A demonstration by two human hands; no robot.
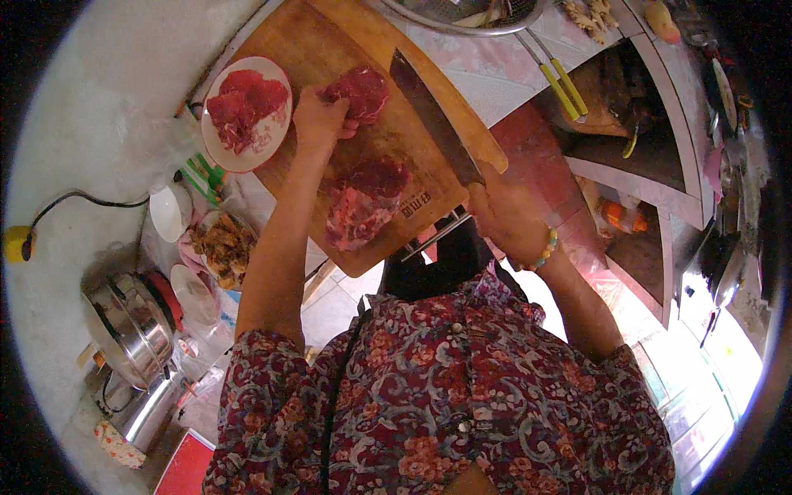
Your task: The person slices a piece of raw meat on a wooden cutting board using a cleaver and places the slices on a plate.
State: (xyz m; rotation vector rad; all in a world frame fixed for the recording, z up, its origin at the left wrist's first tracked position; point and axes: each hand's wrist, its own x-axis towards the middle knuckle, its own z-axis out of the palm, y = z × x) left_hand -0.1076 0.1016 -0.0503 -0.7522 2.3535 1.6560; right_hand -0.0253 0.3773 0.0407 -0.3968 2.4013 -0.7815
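My left hand [322,114] grips the edge of a piece of raw red meat [362,94] on the upper part of a wooden cutting board [297,49]. In my right hand [507,213] is the handle of a wide-bladed kitchen knife [430,111], whose blade lies along the board's right side. A second, larger piece of raw meat [368,201] with pale fat rests nearer my body on the board. Left of my left hand, a white oval plate [266,148] holds sliced raw meat [244,105].
A metal colander [464,28] and green-handled tongs or utensils [562,90] are beyond the board, near ginger root [591,18]. At left stand a bowl of brown food [226,247], white bowls [169,212] and a steel pot [130,328]. Open shelves [625,167] are at right.
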